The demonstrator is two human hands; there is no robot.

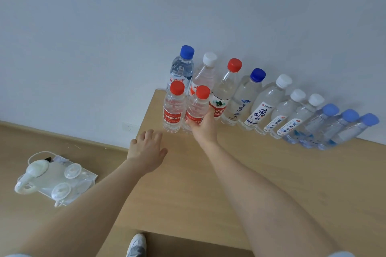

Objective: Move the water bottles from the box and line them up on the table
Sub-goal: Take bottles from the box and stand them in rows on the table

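Observation:
Several water bottles stand in a row along the wall at the back of the wooden table (pixel 208 183), from a blue-capped bottle (pixel 181 69) at the left to blue-capped ones (pixel 353 129) at the right. In front of the row's left end stand two small red-capped bottles. My right hand (pixel 203 126) grips the right one (pixel 196 108), which rests on the table. The left one (pixel 173 108) stands free beside it. My left hand (pixel 147 148) hovers open, palm down, just short of that bottle, touching nothing. No box is in view.
The table's left edge runs just left of the small bottles. On the floor to the left lies a clear plastic bag with white suction-cup parts (pixel 54 179). A wall socket (pixel 129 127) sits low on the wall. A shoe (pixel 136 244) shows at the bottom.

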